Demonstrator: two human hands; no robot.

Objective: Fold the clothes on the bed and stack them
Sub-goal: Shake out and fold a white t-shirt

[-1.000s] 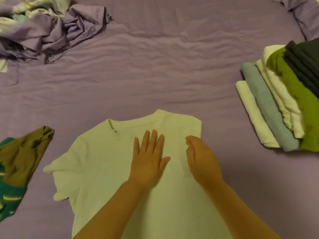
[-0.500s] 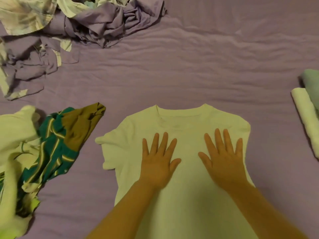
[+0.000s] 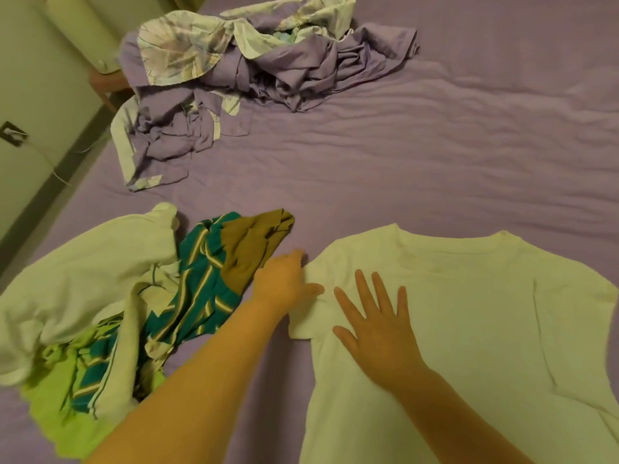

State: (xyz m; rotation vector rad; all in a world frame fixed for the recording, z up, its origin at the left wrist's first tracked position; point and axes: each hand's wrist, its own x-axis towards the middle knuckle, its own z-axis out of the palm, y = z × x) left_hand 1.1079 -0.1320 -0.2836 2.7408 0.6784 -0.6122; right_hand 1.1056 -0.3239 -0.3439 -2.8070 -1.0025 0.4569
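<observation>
While the purple bed (image 3: 418,155) fills nearly the whole frame, I see its sheet lying wrinkled under everything else. A white T-shirt (image 3: 469,329) is spread flat across the lower right, neckline toward the top of the frame, its right sleeve folded in over the body and its left sleeve sticking out toward the centre. A heap of unfolded clothes (image 3: 110,296) sits at the lower left: a white garment on top, a teal striped piece with a brown patch beside it, and something lime green at the bottom edge. A crumpled pile of purple and floral bedding (image 3: 241,75) lies in the upper left of the frame, well apart from the shirt. Beyond it, at the far upper left, I can make out a pale wall and a bit of furniture past the bed's edge.

Both forearms come up from the bottom of the frame. My right hand (image 3: 378,319) lies palm down on the shirt's chest, just inside the left sleeve, fingers straight and spread, pressing the cloth flat. My left hand (image 3: 284,279) reaches to the outer edge of that left sleeve, at the shoulder, between the shirt and the heap; its fingers curl at the hem, the thumb lying on top of the fabric, so it looks to be pinching the sleeve, though the fingertips are partly hidden. The two hands sit close together, the sleeve between them.
</observation>
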